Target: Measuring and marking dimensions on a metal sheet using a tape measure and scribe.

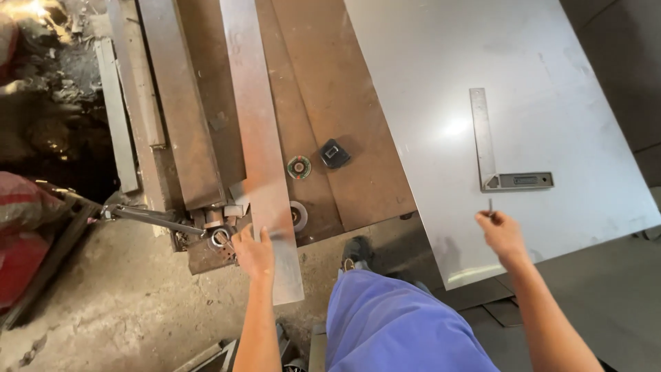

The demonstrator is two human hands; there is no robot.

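Note:
My left hand [253,249] grips the near end of a long narrow steel strip [258,131] that runs away from me over rusty plates. My right hand [502,233] pinches a thin dark scriber or pencil [490,205] over the near edge of a large bright steel sheet [482,62]. A metal try square [497,153] lies flat on that sheet just beyond my right hand. My blue trouser leg [392,324] and a dark shoe [357,252] show below.
Rusty brown plates [330,89] lie between strip and sheet. On them rest a black tape measure [334,153] and two grinding discs [299,167]. A clamp with a long handle [148,217] sits at the left. Red fabric [24,234] and debris lie far left on concrete floor.

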